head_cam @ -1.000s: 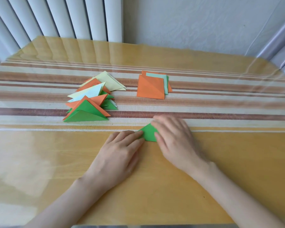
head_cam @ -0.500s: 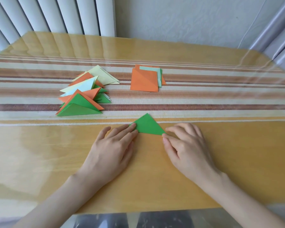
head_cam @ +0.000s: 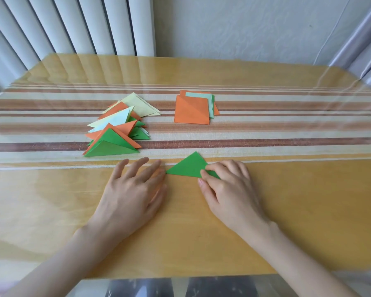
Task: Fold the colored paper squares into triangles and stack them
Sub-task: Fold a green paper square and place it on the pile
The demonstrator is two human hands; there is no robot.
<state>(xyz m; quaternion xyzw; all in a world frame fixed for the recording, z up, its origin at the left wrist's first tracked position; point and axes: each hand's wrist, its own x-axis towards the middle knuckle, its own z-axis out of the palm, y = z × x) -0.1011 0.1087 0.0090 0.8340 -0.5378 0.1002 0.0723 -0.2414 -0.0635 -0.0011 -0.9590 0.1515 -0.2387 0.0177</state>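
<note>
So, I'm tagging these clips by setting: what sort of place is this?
Probably a home room: a glossy yellow wooden table with a striped woven runner, set before white vertical blinds.

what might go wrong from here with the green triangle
1. The right hand pinches only one corner of the green triangle, while the left hand lies flat beside it, so the fold may spring open when lifted.
2. The pile is fanned out and uneven; one more on top may slide off.
</note>
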